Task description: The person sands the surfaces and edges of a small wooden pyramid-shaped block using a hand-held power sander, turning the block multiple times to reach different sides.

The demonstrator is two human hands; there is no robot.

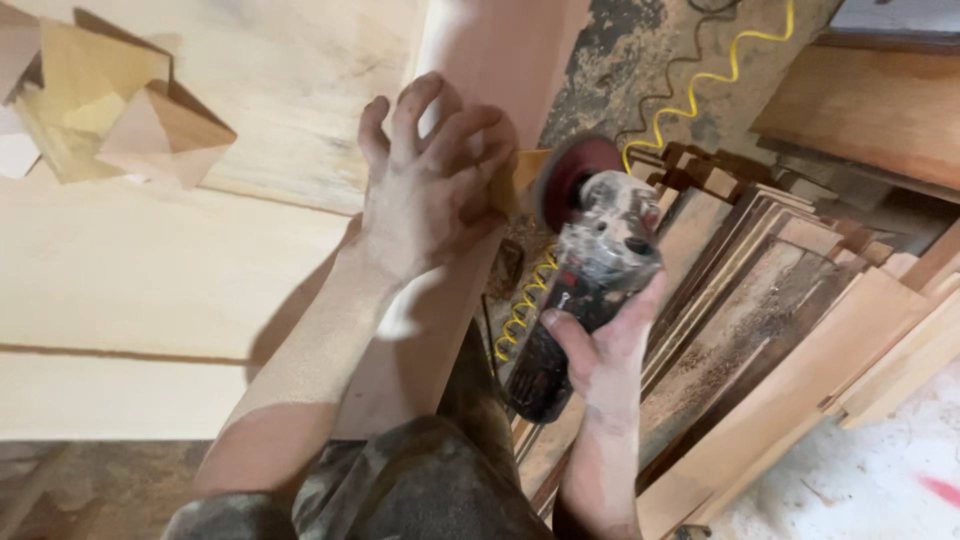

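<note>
My right hand (600,355) wraps its grip tight around the dusty black-bodied angle grinder (585,290), its reddish sanding disc (572,178) angled toward the work. My left hand (430,185) pins a small tan wooden piece (522,172) against the long pale timber plank (480,60), fingers curled shut to steady it. Beyond, a coiled yellow cable (700,85) trails over rough stacked boards (780,300).

The grinder (580,300) is black, speckled grey-white with dust, and its disc (572,172) is dark red. A coiled cable (700,80) is bright yellow. The tabletop (150,270) is pale cream. The stacked boards (780,300) are brown and tan.
</note>
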